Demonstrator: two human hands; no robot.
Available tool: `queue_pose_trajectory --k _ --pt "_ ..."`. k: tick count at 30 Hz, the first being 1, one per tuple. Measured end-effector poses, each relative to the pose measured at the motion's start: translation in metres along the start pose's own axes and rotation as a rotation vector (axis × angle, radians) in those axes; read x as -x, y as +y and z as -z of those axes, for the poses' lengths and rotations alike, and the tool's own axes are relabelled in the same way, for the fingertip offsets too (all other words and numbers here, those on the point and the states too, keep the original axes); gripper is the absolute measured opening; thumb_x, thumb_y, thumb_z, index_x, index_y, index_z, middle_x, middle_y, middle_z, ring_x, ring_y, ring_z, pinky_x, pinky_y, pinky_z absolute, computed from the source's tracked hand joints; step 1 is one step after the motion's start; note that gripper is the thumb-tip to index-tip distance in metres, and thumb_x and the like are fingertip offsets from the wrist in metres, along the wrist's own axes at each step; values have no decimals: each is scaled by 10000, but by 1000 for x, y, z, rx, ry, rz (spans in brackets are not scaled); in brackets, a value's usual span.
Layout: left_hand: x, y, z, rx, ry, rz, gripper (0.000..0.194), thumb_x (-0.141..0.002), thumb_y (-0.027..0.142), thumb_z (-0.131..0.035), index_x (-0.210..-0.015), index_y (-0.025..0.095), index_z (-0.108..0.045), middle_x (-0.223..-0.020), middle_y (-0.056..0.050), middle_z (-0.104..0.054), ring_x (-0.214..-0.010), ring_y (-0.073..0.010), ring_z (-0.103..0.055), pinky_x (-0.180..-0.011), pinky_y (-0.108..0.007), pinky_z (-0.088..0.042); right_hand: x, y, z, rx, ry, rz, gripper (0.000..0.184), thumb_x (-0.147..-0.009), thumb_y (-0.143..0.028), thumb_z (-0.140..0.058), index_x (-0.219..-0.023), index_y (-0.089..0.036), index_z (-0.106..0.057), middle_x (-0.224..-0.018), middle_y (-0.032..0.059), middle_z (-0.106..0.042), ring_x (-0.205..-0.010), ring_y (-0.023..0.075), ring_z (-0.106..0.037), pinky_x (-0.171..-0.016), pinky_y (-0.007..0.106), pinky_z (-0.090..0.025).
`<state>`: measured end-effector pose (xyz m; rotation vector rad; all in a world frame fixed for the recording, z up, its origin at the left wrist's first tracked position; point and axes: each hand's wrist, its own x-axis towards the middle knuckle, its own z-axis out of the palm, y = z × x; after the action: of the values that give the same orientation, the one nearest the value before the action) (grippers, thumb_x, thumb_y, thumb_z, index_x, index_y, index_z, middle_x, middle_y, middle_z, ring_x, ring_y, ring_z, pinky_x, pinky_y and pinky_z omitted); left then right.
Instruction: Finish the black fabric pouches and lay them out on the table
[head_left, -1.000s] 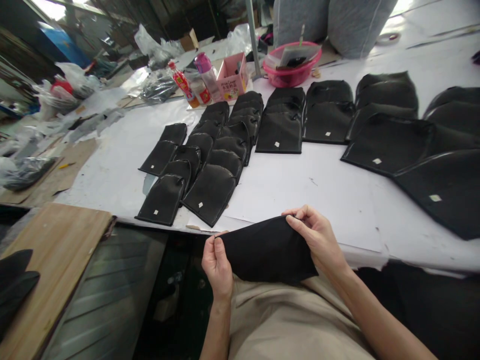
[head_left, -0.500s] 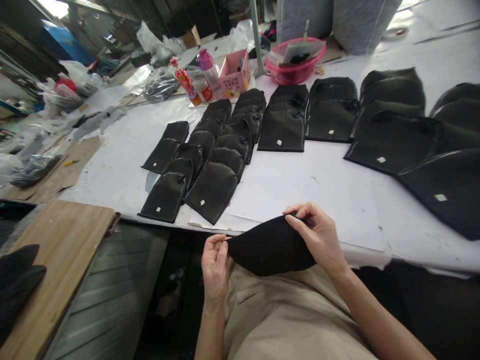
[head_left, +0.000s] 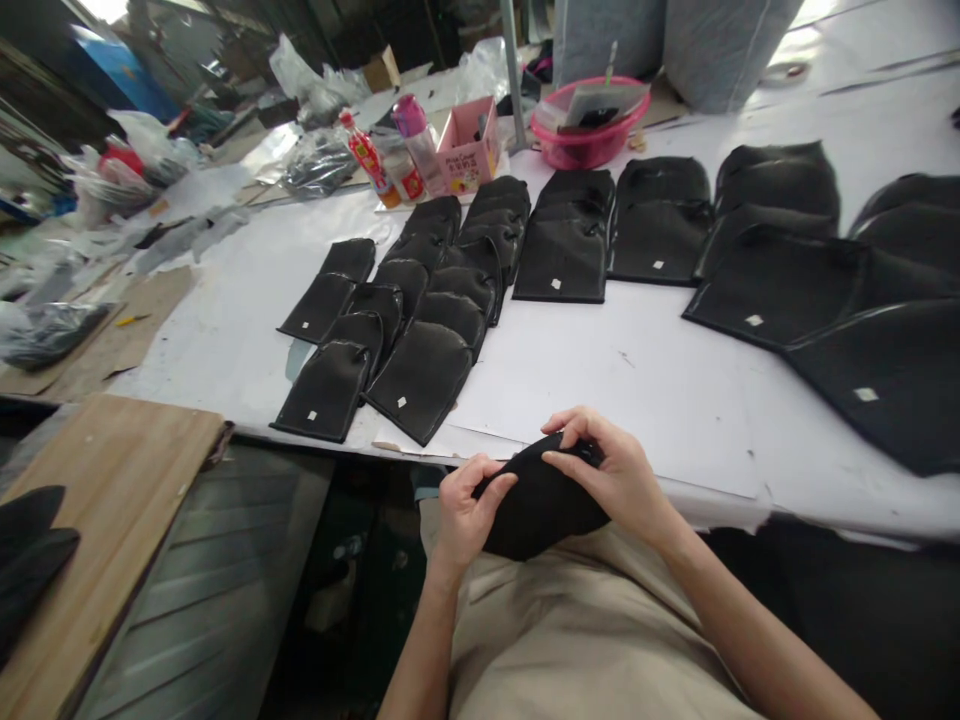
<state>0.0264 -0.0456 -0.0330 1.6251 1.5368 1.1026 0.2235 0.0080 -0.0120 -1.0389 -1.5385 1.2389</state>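
Observation:
A black fabric piece [head_left: 536, 505] is held over my lap, just off the table's front edge. My left hand [head_left: 469, 510] pinches its left end between thumb and fingers. At the upper right edge, my right hand [head_left: 607, 470] grips the same piece, thumb in front and fingers behind. The cloth bows up between the two hands and sags below them. Several stacks of black fabric pieces [head_left: 421, 380] lie overlapping on the table beyond, some with small white stickers. Larger black pieces [head_left: 885, 370] of the same look lie at the right.
The white-covered table [head_left: 600, 370] spans the view. At its back stand a red-labelled bottle [head_left: 366, 155], a purple-lidded bottle [head_left: 412, 135], a pink box [head_left: 469, 150] and a pink basin [head_left: 581, 140]. A wooden board [head_left: 112, 480] with dark cloth is at left.
My hands have come closer together, the left moving right along the fabric's edge. The black piece, stretched wide before, is now bunched and curved between them.

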Motion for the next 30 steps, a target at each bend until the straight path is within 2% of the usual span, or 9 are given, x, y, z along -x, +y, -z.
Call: queue_pose_trajectory --k 5,11,21,30 --pt "3 -3 1 41 0 -15 124 -868 245 -639 -777 165 -666 -683 0 -594 -635 -131 -543 -633 -236 -422 1 2 5 -79 24 -63 272 -772 -224 -743 -850 -237 -483 -994 40 -643 -961 197 -629 -840 334 -505" --pt "3 -2 2 24 35 9 140 -865 273 -642 -783 167 -681 -678 -8 -605 -635 -142 -549 -632 -246 -424 2 4 9 -56 -11 -70 179 -810 -231 -700 -818 -228 -521 -994 54 -650 -990 211 -626 -881 357 -487" --pt "3 -6 8 9 -27 9 160 -905 260 -589 -771 180 -621 -700 6 -515 -655 -134 -498 -640 -249 -386 5 8 11 -43 -86 -58 58 -879 -244 -643 -844 -230 -599 -955 40 -659 -994 215 -619 -884 332 -459" --pt "1 5 13 -112 -129 42 209 -938 301 -535 -779 184 -603 -702 6 -538 -648 -134 -497 -631 -241 -381 7 3 7 -1 -95 -47 101 -910 -273 -604 -822 -227 -592 -940 50 -658 -949 215 -618 -859 335 -461"
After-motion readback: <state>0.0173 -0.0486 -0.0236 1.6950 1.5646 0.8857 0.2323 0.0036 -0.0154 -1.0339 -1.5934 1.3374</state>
